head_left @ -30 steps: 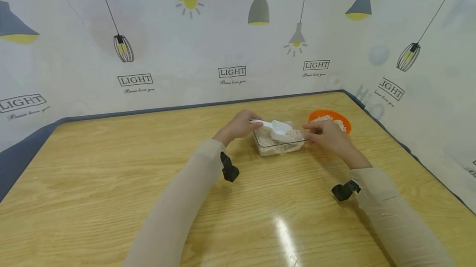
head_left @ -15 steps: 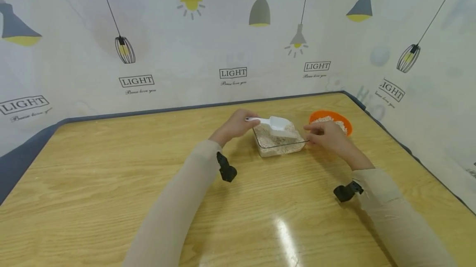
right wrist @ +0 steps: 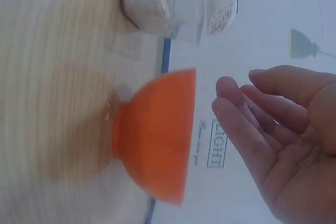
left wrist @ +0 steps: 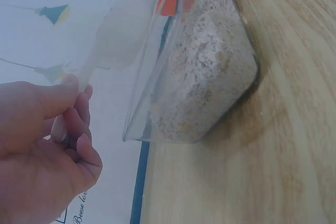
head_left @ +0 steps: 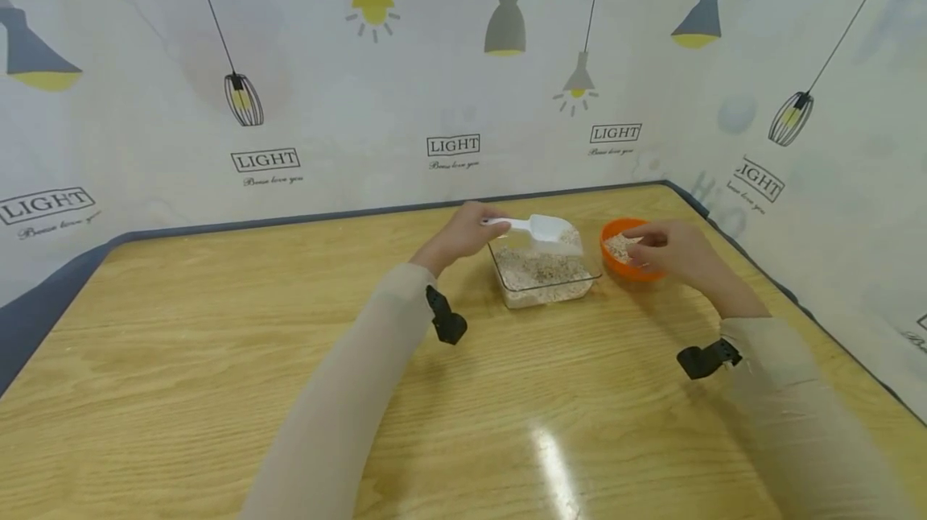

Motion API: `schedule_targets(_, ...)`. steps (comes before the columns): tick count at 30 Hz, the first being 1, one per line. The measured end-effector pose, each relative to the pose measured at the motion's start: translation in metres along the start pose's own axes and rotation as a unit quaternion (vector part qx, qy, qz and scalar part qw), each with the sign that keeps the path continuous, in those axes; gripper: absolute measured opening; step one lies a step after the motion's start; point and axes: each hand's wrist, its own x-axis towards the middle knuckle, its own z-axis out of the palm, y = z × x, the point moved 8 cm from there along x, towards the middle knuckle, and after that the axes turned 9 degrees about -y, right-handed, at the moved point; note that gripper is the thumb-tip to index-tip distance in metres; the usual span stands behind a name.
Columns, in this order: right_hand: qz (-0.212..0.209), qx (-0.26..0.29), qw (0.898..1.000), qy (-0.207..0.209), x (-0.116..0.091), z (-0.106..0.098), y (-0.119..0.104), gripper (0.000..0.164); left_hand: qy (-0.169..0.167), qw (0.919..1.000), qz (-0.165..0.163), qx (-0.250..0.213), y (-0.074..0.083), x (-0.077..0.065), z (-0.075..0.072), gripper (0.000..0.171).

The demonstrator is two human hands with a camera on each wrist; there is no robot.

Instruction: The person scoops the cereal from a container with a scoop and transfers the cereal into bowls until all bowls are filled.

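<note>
My left hand grips the handle of a white plastic scoop, raised over a clear rectangular container. Pale oat-like flakes fill much of the container, and some lie in the scoop's mouth, seen also in the right wrist view. To the right stands an orange bowl with similar flakes inside. My right hand hovers by the bowl's rim, thumb and fingers loosely bent and apart. In the right wrist view nothing lies between these fingers, and the bowl stands upright.
Container and bowl stand close together toward the far right of a wooden table. Behind the table's dark blue edging rises a pale wall covering printed with lamps. Black camera mounts sit on both wrists.
The scoop has risen from the flakes to above the container. My right hand has moved right from the container's corner to the bowl, and more of the bowl's near side shows.
</note>
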Motion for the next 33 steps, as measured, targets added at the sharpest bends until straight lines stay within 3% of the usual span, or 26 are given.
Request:
schedule_targets(4,0.006,0.02,1.0,0.003,-0.001,-0.014,0.013,0.041,-0.001,1.0,0.004,-0.003,0.005,0.004,0.0,0.033)
schedule_targets(9,0.027,0.003,0.999,0.021,-0.003,-0.031,0.03,0.041,-0.001,1.0,0.0,-0.007,0.012,0.008,0.004,0.034)
schedule_targets(19,0.064,0.032,0.997,0.037,-0.004,-0.044,0.06,0.044,-0.006,1.0,0.001,-0.003,0.026,0.02,0.013,0.035)
schedule_targets(28,0.084,0.039,0.996,0.015,-0.002,-0.043,0.082,0.041,0.011,0.9998,-0.008,0.013,0.033,0.034,0.02,0.033)
schedule_targets(33,0.086,0.046,0.995,-0.004,0.0,-0.036,0.088,0.041,0.041,0.9991,-0.009,0.01,0.037,0.041,0.024,0.03)
